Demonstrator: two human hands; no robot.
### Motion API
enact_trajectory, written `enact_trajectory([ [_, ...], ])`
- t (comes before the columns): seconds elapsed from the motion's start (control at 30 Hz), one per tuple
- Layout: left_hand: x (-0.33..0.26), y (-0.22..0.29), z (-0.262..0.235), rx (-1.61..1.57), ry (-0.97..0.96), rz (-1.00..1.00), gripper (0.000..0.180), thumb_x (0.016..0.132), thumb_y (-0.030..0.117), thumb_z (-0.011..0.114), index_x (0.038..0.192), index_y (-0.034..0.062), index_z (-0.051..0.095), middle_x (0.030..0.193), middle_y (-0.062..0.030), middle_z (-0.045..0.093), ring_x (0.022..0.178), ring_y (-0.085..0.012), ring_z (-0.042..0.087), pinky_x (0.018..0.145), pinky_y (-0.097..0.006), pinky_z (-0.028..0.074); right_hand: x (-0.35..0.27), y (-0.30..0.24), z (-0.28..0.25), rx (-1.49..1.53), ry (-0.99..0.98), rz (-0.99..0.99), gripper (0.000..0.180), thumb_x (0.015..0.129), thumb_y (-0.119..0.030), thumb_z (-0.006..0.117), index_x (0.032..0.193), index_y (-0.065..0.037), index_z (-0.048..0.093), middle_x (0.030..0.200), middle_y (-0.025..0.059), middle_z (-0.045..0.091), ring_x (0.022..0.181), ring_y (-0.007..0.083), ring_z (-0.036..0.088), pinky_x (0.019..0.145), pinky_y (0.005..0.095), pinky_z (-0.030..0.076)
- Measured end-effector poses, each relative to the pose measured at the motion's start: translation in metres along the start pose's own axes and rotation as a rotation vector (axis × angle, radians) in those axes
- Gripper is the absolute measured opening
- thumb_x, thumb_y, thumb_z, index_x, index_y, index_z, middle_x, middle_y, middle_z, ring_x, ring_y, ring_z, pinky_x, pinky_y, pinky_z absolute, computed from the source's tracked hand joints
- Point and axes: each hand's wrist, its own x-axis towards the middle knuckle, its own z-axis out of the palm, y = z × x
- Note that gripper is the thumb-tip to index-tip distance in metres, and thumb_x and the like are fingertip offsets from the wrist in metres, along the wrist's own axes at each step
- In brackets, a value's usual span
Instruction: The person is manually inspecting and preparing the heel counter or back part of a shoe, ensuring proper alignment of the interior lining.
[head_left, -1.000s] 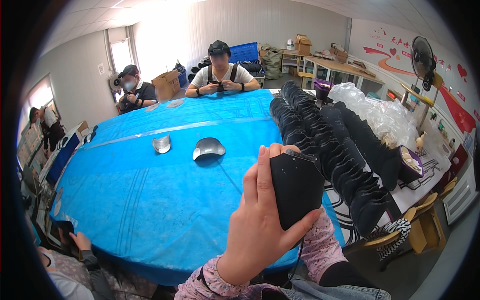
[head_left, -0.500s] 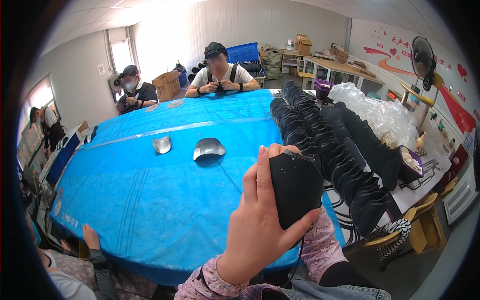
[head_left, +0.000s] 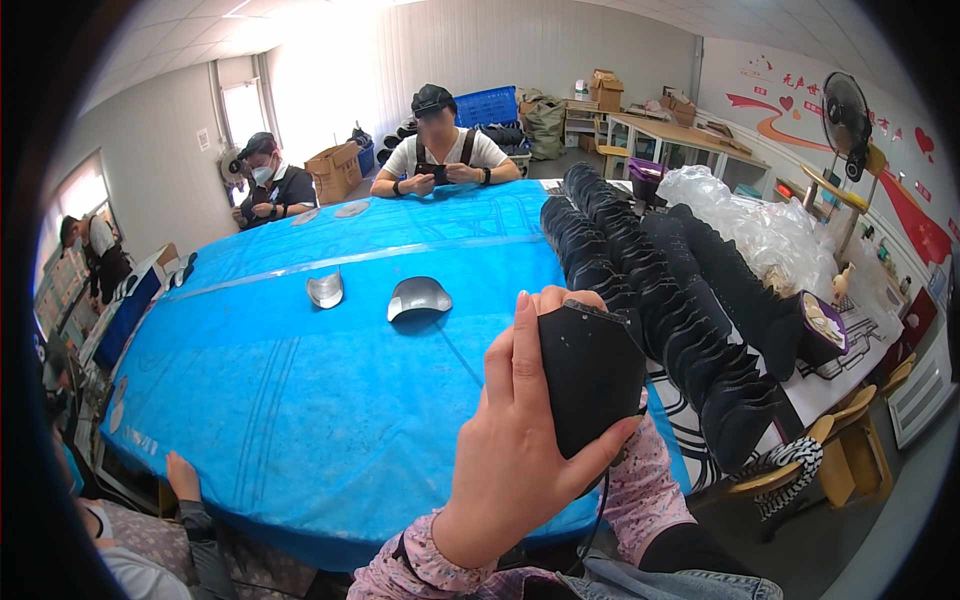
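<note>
A black curved shell piece (head_left: 592, 375) with small holes near its top corners is held up before me, over the near right of the table. My left hand (head_left: 515, 430) grips its left side, fingers stretched along the edge and thumb pressed across the lower front. Most of my right hand (head_left: 572, 297) is hidden behind the piece; fingertips show above its top edge, and the pink floral sleeve comes up on the right. Two silver-grey curved shells, a smaller one (head_left: 325, 290) and a larger one (head_left: 419, 299), lie on the blue-covered table (head_left: 330, 400).
Long nested rows of black curved shells (head_left: 690, 360) line the table's right side. Beyond them are clear plastic bags (head_left: 760, 225), a purple container (head_left: 823, 330) and a fan (head_left: 846, 125). Two people sit across the table; another person's hand (head_left: 183, 475) rests at its near left edge.
Both my hands and the black shell stay almost still. Across the table, the middle person's black item has turned, and the person on the left has lowered their hands with a dark item.
</note>
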Motion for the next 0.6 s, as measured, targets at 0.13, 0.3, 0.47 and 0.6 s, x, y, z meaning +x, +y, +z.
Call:
enact_trajectory([
  [0.13,0.0004,0.0007,-0.0011,0.014,0.000,0.003,0.114,0.072,0.047,0.075,0.146,-0.0048,0.005,0.120,-0.0270,0.043,0.090,-0.0392,0.063,0.068,-0.040,0.056,0.0045,-0.0104,0.0135,0.321,-0.129,-0.034,0.010,0.081,-0.009,0.070,0.078,-0.003,0.063,0.091,0.0063,0.059,0.087,0.0167,0.056,0.076,0.0283,0.048],
  [0.3,-0.0005,-0.0004,-0.0011,0.018,0.008,0.012,0.114,0.073,0.047,0.075,0.146,-0.0044,0.004,0.120,-0.0274,0.043,0.088,-0.0392,0.063,0.067,-0.040,0.056,0.0084,-0.0096,0.0078,0.289,-0.192,-0.051,0.012,0.080,-0.010,0.072,0.077,-0.002,0.063,0.092,0.0072,0.061,0.088,0.0172,0.057,0.077,0.0294,0.048],
  [0.47,-0.0021,-0.0004,-0.0029,0.011,0.012,0.002,0.114,0.073,0.047,0.075,0.146,-0.0040,0.003,0.119,-0.0274,0.043,0.087,-0.0392,0.063,0.066,-0.040,0.055,0.0093,-0.0108,0.0085,0.239,-0.198,-0.068,0.013,0.080,-0.009,0.072,0.075,-0.003,0.062,0.092,0.0077,0.062,0.089,0.0179,0.058,0.078,0.0310,0.048],
  [0.6,-0.0025,0.0002,-0.0032,-0.002,0.007,-0.013,0.114,0.073,0.047,0.075,0.146,-0.0039,0.003,0.120,-0.0270,0.042,0.087,-0.0389,0.063,0.066,-0.039,0.055,0.0091,-0.0103,0.0061,0.233,-0.213,-0.054,0.013,0.080,-0.009,0.072,0.074,-0.003,0.062,0.092,0.0080,0.062,0.090,0.0184,0.058,0.079,0.0317,0.048],
])
